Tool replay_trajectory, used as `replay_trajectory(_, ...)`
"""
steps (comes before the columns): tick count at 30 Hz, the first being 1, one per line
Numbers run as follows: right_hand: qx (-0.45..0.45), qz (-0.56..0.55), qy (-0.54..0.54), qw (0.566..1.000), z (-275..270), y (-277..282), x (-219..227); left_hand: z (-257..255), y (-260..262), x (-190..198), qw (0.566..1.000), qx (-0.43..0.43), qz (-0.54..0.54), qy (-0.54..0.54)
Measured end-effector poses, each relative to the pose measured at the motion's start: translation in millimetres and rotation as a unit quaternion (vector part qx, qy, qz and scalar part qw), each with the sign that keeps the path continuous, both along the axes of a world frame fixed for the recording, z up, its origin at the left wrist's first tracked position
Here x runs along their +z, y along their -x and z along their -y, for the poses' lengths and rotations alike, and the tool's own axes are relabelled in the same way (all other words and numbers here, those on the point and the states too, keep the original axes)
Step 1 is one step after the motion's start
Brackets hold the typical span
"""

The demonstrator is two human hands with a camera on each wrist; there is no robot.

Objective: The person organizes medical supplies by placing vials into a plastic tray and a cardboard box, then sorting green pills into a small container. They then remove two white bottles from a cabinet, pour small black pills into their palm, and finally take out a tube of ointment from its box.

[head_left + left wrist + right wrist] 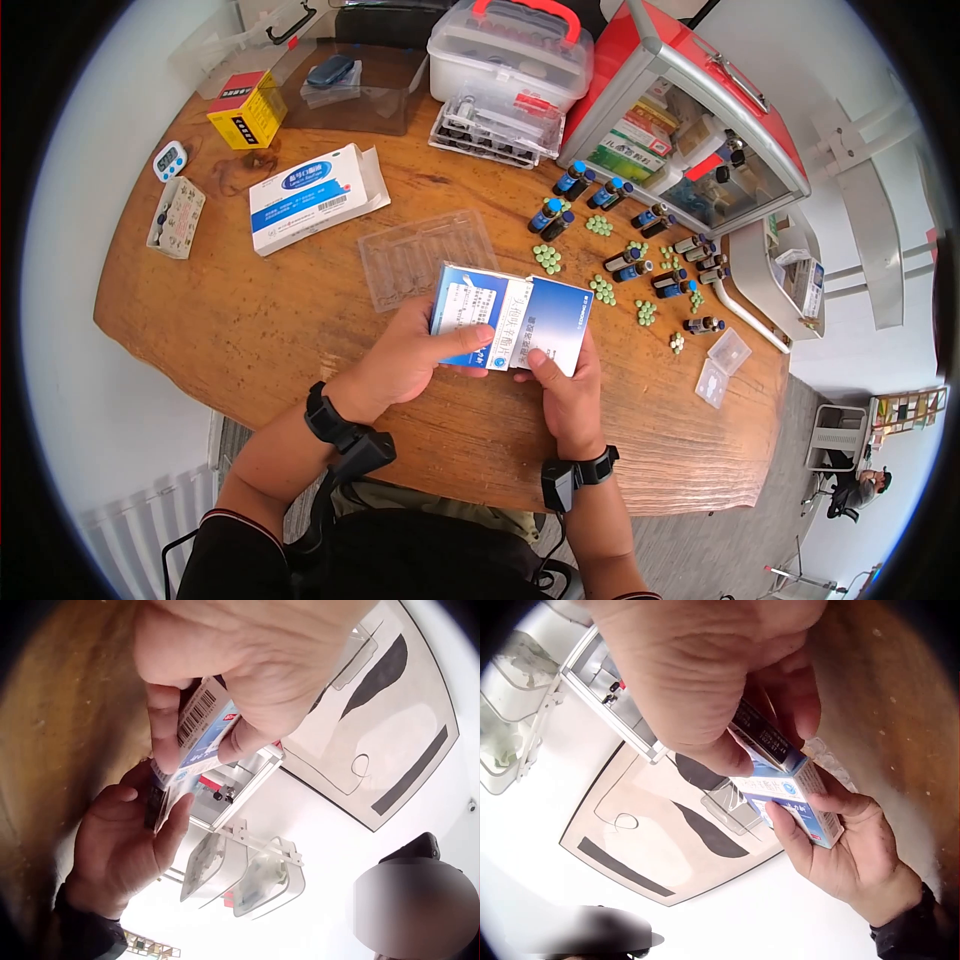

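My left hand [405, 355] grips a flat blue-and-white cardboard medicine box [468, 318], thumb laid across its printed face and fingers behind it. My right hand [572, 392] pinches a flat packet shading from blue to white [560, 318], thumb on its face, its narrow side dark with pale print. The two meet side by side in front of me, above the middle of the wooden tabletop [400, 440], nearer its near edge than its far one; I cannot tell whether one reaches inside the other. Just beyond my left hand lies a clear, moulded plastic tray [425, 250], and toward the left edge a long white-and-blue carton [310, 200] with an open end flap. A yellow-and-red box [247, 110] stands near the far left corner. Right of centre are small dark bottles, some with blue caps [627, 258], and little piles of pale green tablets [547, 259]. Near the right edge sits a small clear hinged-looking plastic case [729, 352], and toward the far right corner a red-and-silver cabinet [690, 120] with a clear front.
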State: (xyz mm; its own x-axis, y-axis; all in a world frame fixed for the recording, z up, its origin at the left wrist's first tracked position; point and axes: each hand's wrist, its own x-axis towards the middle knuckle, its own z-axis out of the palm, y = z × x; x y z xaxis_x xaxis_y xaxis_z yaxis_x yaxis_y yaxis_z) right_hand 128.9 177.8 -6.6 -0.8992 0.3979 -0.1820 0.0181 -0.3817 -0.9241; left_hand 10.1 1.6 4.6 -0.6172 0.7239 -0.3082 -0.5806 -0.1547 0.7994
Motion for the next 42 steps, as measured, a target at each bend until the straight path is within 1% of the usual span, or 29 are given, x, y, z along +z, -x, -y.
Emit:
replay_trajectory(2, 0.036, -0.002, -0.004, 0.999, 0, -1, -2, 0, 0, 0, 1.0, -0.003, -0.002, 0.008)
replay_trajectory(6, 0.054, -0.004, -0.024, 0.998, -1, -4, -3, 0, -1, 1, 1.0, 0.006, -0.006, 0.01)
replay_trajectory(8, 0.063, -0.03, 0.033, 0.997, -2, -6, -10, 0, -1, 2, 1.0, 0.008, -0.006, 0.009)
replay_trajectory(12, 0.067, -0.004, 0.059, 0.996, -2, -6, -13, 0, -1, 2, 1.0, 0.001, -0.01, 0.01)
replay_trajectory(17, 0.043, 0.01, 0.086, 0.995, -2, -3, -9, 0, -2, 3, 1.0, -0.002, -0.005, 0.004)
replay_trajectory(24, 0.027, 0.022, 0.059, 0.998, -9, -2, -2, 2, -1, 1, 1.0, 0.007, 0.003, -0.011)
replay_trajectory(26, 0.052, -0.011, 0.057, 0.997, -10, -4, -3, 3, 0, -1, 1.0, 0.008, -0.003, -0.019)
replay_trajectory(28, 0.051, -0.005, 0.055, 0.997, -9, -5, -5, 6, 1, -1, 0.999, 0.013, 0.025, -0.047)
replay_trajectory(29, 0.049, 0.002, 0.053, 0.997, -7, -5, -6, 6, 1, -3, 0.999, 0.019, 0.02, -0.042)
replay_trajectory(30, 0.057, -0.005, 0.06, 0.997, -7, -6, -8, 5, -1, -6, 0.999, 0.008, 0.019, -0.048)
replay_trajectory(31, 0.062, -0.003, 0.037, 0.997, -7, -8, -10, 4, -3, -9, 0.999, -0.003, 0.016, -0.05)
replay_trajectory(32, 0.066, -0.002, 0.015, 0.998, -7, -7, -13, 3, -5, -10, 0.999, 0.001, -0.015, -0.048)
replay_trajectory(33, 0.061, -0.007, 0.052, 0.997, -4, -6, -3, 4, -6, -7, 0.999, -0.008, -0.034, -0.033)
replay_trajectory(35, 0.07, -0.019, 0.041, 0.997, -4, -8, -6, 3, -9, 1, 0.995, -0.031, -0.09, -0.021)
replay_trajectory(36, 0.075, -0.028, 0.05, 0.996, -4, -9, -8, 4, -8, 0, 0.994, -0.055, -0.097, -0.011)
replay_trajectory(38, 0.026, -0.044, 0.002, 0.999, -2, -9, -12, 6, -8, 5, 0.991, -0.092, -0.096, 0.003)
replay_trajectory(39, 0.027, -0.051, 0.011, 0.998, 0, -9, -12, 6, -9, 5, 0.99, -0.102, -0.097, 0.009)
replay_trajectory(41, 0.02, -0.046, -0.012, 0.999, 0, -9, -10, 6, -10, 4, 0.989, -0.103, -0.106, 0.005)
replay_trajectory(42, 0.037, -0.03, -0.011, 0.999, -4, -10, -12, 7, -10, 4, 0.988, -0.106, -0.111, 0.013)
